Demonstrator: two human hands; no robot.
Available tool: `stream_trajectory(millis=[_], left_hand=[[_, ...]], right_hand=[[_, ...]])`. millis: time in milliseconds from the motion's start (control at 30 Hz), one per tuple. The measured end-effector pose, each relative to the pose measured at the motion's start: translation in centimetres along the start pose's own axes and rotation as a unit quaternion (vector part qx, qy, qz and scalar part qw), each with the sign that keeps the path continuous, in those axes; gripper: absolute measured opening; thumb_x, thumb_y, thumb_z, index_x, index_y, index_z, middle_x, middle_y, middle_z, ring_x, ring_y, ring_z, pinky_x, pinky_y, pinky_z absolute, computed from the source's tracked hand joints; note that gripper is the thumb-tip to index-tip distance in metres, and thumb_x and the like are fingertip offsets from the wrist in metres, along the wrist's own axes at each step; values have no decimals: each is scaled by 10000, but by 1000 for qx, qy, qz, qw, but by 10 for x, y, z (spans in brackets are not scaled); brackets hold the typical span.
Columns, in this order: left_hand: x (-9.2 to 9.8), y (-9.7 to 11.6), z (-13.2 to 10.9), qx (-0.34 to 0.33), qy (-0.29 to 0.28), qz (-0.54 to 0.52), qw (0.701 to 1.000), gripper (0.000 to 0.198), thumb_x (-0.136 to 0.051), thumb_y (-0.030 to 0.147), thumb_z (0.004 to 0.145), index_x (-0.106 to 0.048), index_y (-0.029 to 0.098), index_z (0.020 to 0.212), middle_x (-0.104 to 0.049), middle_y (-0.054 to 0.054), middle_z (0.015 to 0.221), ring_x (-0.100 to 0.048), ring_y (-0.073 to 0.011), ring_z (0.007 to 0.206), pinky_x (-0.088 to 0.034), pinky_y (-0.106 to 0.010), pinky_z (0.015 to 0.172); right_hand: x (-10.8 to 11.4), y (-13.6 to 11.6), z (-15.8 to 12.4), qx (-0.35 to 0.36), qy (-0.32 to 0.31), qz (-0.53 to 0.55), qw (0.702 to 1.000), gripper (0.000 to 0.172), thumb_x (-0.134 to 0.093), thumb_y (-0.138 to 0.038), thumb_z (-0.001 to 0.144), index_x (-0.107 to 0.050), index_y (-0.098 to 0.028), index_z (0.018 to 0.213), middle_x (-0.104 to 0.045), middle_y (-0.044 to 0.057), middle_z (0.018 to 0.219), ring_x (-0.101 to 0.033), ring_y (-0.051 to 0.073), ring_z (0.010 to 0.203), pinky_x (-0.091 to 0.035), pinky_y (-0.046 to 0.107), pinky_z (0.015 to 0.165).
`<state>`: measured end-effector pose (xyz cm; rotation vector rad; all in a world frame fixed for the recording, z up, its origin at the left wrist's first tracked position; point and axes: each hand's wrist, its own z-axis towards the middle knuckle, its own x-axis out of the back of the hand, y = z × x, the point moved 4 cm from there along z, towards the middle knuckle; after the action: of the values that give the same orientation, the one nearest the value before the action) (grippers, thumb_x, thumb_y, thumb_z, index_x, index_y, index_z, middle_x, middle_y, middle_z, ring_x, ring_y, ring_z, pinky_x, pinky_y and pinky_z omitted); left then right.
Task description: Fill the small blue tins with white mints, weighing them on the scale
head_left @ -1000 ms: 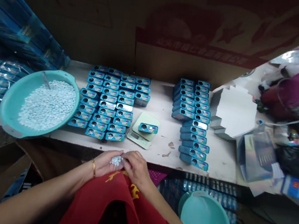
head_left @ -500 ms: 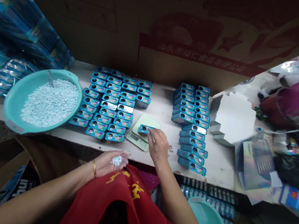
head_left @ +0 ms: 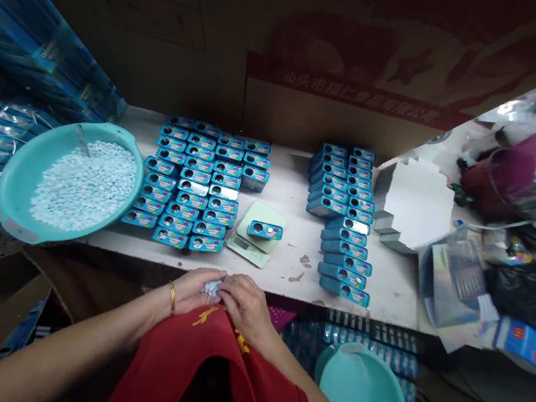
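Small pale-blue candies (head_left: 211,288) lie heaped in the palm of my left hand (head_left: 190,293), which is cupped around them in front of the table edge. My right hand (head_left: 246,304) meets it there, its fingers curled and pressed at the edge of the heap; what is between their tips is hidden. Just beyond both hands, a blue candy tin (head_left: 264,230) with a round dark hole in its top stands alone on a pale green kitchen scale (head_left: 246,246). Neither hand touches the tin.
A turquoise basin (head_left: 139,143) of candies with a scoop stands left. Rows of blue tins (head_left: 191,200) are beside it, and more tins (head_left: 348,249) stand right of the scale. White cartons (head_left: 415,202) are farther right. Another turquoise basin (head_left: 369,401) sits below the table.
My right hand has let go of the tin on the scale and drawn back to the candies in my left palm. The tin stays on the scale.
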<state>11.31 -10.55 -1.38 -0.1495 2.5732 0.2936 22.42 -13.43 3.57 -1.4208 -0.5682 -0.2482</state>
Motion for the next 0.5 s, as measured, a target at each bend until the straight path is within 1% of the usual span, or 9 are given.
stream_trajectory(millis=[167,200,233,300,367,400,433,467,500], left_hand=[[0,0,-2,18,-14,-22,1000,116,-541,198,730,-557,91,690,-561,-22,586,-534,-87,522,-452,-184,500],[1,1,-2,15,-17,-21,1000,130,-533,207,736,-561,85,701,-570,-32,604,-537,-92,529,-449,-184,491],[3,2,-3,12,-20,-16,1000,146,-529,218,739,-567,79,717,-578,-43,621,-537,-95,530,-439,-177,467],[7,5,-4,9,-21,-15,1000,165,-532,234,738,-572,74,749,-577,-46,625,-521,-81,503,-380,-141,386],[10,11,-5,15,-19,-36,999,165,-543,246,732,-565,82,744,-552,-27,590,-491,-56,463,-298,-109,320],[10,15,-6,11,-18,-51,998,155,-547,243,730,-561,89,739,-541,-17,583,-482,-48,455,-274,-101,308],[10,21,-6,0,-18,-65,998,142,-550,236,728,-557,94,736,-537,-11,583,-481,-44,454,-275,-100,308],[9,27,-6,-14,-20,-71,997,135,-550,230,729,-558,96,741,-542,-12,593,-492,-48,465,-300,-104,322],[8,32,-5,-29,-22,-72,997,134,-547,226,731,-561,95,752,-556,-22,612,-512,-59,486,-343,-116,351]], right_hand=[[-4,-6,4,44,-19,3,999,216,-452,-187,807,-544,-221,1000,-587,42,931,-518,146,870,-422,303,772],[0,-5,5,50,-8,2,999,239,-469,-191,798,-532,-229,1026,-582,40,964,-512,150,895,-417,309,789],[6,0,6,43,25,-3,999,266,-484,-194,789,-517,-236,1049,-571,42,997,-502,157,927,-408,320,809],[28,22,8,-17,150,-22,988,324,-511,-209,767,-484,-235,1088,-535,59,1063,-467,179,996,-391,353,837],[52,56,10,-105,272,-34,956,414,-544,-238,733,-435,-220,1133,-485,82,1123,-439,202,1035,-391,377,832],[60,75,14,-135,292,-29,946,491,-568,-255,706,-397,-211,1164,-455,91,1159,-435,208,1041,-399,378,821],[65,93,21,-150,281,-16,948,561,-588,-263,678,-363,-205,1189,-429,93,1191,-432,210,1048,-399,376,825],[67,108,28,-152,252,1,956,589,-596,-259,658,-355,-199,1192,-427,90,1196,-435,208,1048,-395,371,835],[66,120,36,-147,213,20,966,574,-591,-250,649,-371,-190,1176,-449,82,1174,-453,202,1029,-394,363,839]])
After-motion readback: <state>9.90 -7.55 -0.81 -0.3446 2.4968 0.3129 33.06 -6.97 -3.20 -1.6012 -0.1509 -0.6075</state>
